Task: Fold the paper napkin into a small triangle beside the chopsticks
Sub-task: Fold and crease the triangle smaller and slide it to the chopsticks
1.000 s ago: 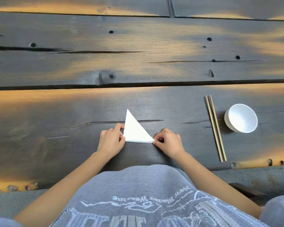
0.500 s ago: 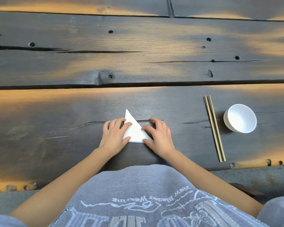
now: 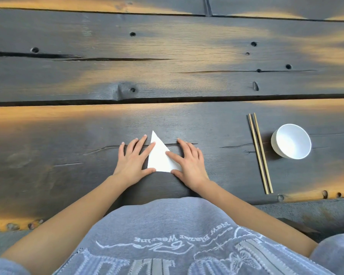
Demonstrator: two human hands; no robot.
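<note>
A white paper napkin (image 3: 158, 158), folded into a triangle with its tip pointing away from me, lies flat on the dark wooden table (image 3: 68, 135). My left hand (image 3: 133, 161) rests flat with spread fingers on the napkin's left edge. My right hand (image 3: 189, 161) lies flat on its right side, index finger and thumb pressing on the paper. A pair of wooden chopsticks (image 3: 259, 153) lies side by side well to the right of the napkin, pointing away from me.
A small white bowl (image 3: 291, 141) stands just right of the chopsticks. The table's near edge runs right in front of my grey shirt (image 3: 167, 235). Wide plank seams and knot holes cross the tabletop farther away.
Both hands went from pinching the triangle's lower corners to lying flat with spread fingers on its sides. The napkin stayed in place.
</note>
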